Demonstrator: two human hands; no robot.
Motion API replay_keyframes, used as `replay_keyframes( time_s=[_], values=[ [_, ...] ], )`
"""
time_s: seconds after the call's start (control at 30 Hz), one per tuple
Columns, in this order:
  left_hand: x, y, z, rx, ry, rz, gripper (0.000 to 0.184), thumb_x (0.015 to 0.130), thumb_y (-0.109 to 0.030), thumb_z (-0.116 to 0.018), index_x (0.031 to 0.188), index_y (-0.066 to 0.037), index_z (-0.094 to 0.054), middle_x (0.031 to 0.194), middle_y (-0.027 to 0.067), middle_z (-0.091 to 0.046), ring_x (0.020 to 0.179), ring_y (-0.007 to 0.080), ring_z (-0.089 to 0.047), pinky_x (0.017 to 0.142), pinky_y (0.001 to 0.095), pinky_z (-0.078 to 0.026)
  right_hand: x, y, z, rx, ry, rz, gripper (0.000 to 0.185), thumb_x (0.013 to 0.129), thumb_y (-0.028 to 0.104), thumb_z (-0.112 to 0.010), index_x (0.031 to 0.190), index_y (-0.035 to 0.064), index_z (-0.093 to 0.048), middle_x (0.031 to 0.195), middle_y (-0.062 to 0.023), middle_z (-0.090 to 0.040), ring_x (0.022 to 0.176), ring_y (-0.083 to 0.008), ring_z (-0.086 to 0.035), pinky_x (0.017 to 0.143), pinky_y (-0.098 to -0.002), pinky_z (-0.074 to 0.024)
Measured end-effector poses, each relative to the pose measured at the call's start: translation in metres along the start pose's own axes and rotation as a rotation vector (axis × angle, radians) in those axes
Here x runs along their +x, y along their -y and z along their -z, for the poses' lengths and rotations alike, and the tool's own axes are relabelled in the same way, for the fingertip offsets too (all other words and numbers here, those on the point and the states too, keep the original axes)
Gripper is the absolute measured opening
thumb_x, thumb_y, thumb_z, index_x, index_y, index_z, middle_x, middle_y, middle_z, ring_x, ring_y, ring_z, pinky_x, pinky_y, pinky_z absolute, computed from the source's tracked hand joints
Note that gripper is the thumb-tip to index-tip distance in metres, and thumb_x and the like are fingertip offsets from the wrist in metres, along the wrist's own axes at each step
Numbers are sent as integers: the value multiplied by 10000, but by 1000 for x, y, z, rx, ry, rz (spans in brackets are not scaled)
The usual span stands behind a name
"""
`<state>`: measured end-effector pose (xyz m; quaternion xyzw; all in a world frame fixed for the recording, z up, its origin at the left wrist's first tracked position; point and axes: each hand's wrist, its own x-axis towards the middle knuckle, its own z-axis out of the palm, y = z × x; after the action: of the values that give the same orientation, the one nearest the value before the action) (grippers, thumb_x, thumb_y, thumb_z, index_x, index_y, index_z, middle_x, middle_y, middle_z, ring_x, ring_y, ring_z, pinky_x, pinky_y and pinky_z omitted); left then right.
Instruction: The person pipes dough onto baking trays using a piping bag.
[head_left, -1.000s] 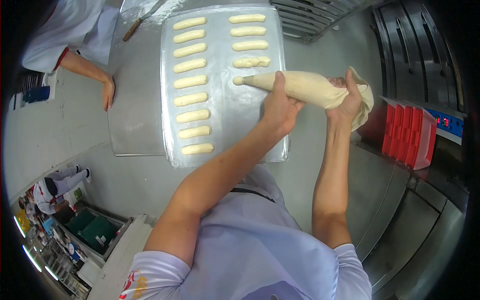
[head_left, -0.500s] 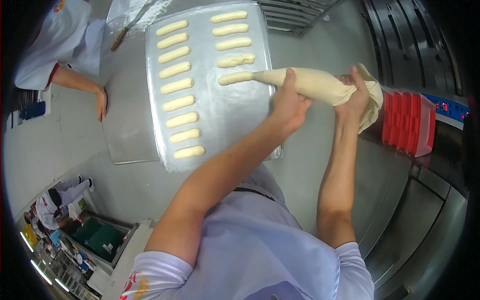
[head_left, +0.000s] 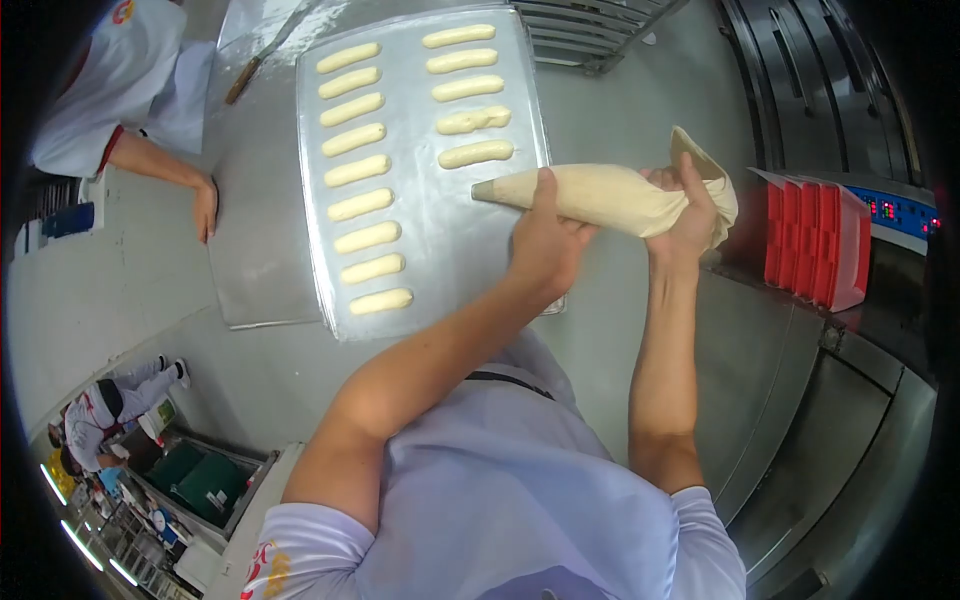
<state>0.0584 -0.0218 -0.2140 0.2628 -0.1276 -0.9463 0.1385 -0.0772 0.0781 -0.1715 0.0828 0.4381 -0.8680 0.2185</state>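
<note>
A cloth piping bag (head_left: 600,195) lies across both my hands, its metal nozzle (head_left: 483,191) pointing left, over the baking tray (head_left: 430,260). My left hand (head_left: 550,238) grips the bag's front part, thumb on top and fingers beneath. At the gathered rear end, my right hand (head_left: 685,212) is closed around the cloth, with the loose top flaring out behind it. Pale piped dough strips lie in two columns on the tray: several in the left column (head_left: 362,204) and several in the shorter right one. The nozzle sits just below the lowest right strip (head_left: 476,153), apart from it.
A co-worker's hand (head_left: 205,208) rests on the steel table (head_left: 255,260) at left. A long-bladed tool with a wooden handle (head_left: 243,80) lies there near white powder. Red plastic trays (head_left: 815,240) stand at right beside a control panel (head_left: 895,210). A metal rack (head_left: 590,30) stands behind.
The lowest strip of the right column has grown longer and is now separate from the nozzle. Both hands have moved the piping bag left and down.
</note>
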Motion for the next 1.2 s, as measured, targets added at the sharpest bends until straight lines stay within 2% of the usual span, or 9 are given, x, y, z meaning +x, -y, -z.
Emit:
replay_keyframes(
  time_s=[0.33,0.67,0.73,0.8,0.87,0.97,1.03,1.07,1.2],
  values=[
    [-12,-20,0,-66,-12,-4,605,1084,-417,-401,1467,35,-279,1458,196,-422,1390,316,-429,1199,504,-326,-3,-17,-27,-39,-27,-18,285,920,75,-658,711,132,-472,594,35,-330,547,-128,-303,606,-315,-353],
    [8,11,3,136,90,7,585,1082,-415,-411,1448,30,-310,1433,188,-450,1364,308,-462,1192,495,-346,7,5,-9,-55,-137,11,314,893,43,-656,672,131,-451,580,32,-312,524,-128,-293,565,-304,-323],
    [9,15,-4,186,130,-15,583,1080,-412,-418,1445,31,-313,1431,189,-453,1358,309,-469,1191,493,-351,10,13,0,-64,-45,21,294,887,42,-667,680,120,-473,600,25,-341,539,-130,-320,569,-306,-331],
    [5,15,-20,-16,13,81,579,1080,-405,-424,1441,33,-315,1431,189,-452,1350,310,-479,1190,492,-355,10,19,1,-79,-102,47,276,894,49,-662,691,115,-487,612,20,-358,545,-131,-331,570,-306,-334],
    [15,33,-8,89,94,23,579,1078,-404,-429,1440,34,-317,1429,189,-456,1347,310,-482,1188,495,-358,8,23,-2,-94,-160,72,258,901,56,-657,702,110,-501,624,15,-374,552,-133,-343,571,-305,-337],
    [29,47,4,193,188,-42,579,1074,-400,-446,1439,32,-321,1424,185,-464,1339,307,-491,1176,493,-370,9,30,8,-126,-232,96,245,909,97,-682,731,109,-514,627,19,-362,559,-135,-333,588,-310,-335],
    [26,51,3,195,201,-47,579,1071,-397,-457,1439,29,-323,1423,181,-470,1334,303,-497,1167,488,-378,17,35,42,-46,186,30,237,923,204,-715,791,70,-571,693,-39,-535,741,-205,-572,752,-350,-484],
    [14,40,-14,106,146,5,576,1069,-395,-466,1437,28,-331,1422,174,-474,1333,299,-498,1157,481,-383,14,38,46,6,242,43,230,931,211,-703,809,64,-574,705,-48,-541,771,-220,-572,791,-374,-470],
    [-33,12,-63,27,43,17,566,1066,-396,-474,1426,25,-358,1428,157,-477,1339,288,-490,1142,453,-383,-25,25,41,142,65,110,227,964,240,-654,882,38,-588,750,-84,-565,892,-280,-570,945,-469,-414]
  ],
)
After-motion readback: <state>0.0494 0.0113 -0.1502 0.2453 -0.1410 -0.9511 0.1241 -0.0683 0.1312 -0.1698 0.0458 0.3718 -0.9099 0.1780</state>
